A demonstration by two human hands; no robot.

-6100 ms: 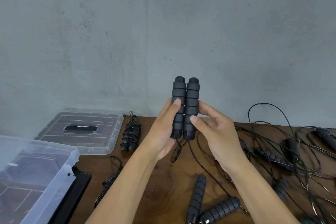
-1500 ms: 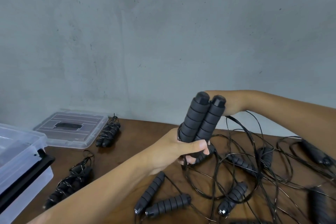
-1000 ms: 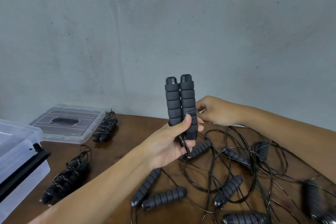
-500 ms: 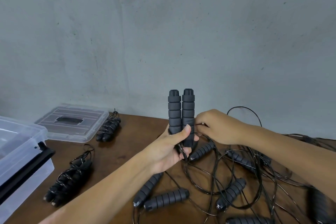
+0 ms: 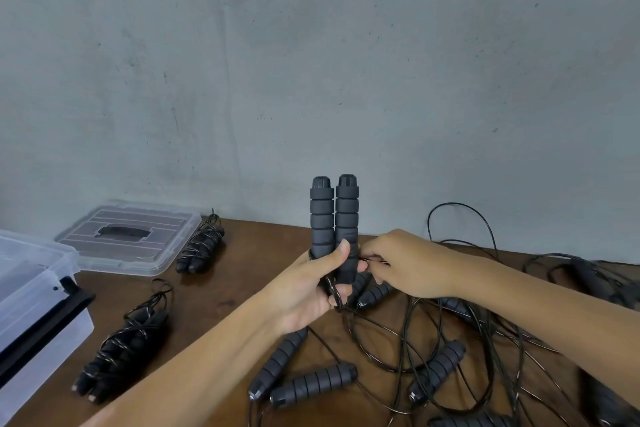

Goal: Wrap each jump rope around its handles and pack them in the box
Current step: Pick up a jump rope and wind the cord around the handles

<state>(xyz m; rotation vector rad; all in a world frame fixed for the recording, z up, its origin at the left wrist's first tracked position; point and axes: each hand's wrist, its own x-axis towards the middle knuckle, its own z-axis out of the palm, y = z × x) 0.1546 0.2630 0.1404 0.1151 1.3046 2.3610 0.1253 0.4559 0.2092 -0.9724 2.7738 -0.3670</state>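
Left hand is curled round two handles, held upright & side by side at frame centre. Cord is pinched by right hand just beside them. Clear box is seen at lower left; loose ropes lie tangled lower right.

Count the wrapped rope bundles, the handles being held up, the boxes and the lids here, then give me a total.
Wrapped rope bundles on the table: 2
Handles upright in the left hand: 2
Clear box: 1
Lid: 1
Total: 6
The loose handles in the tangle are left out because they are too overlapped to count.
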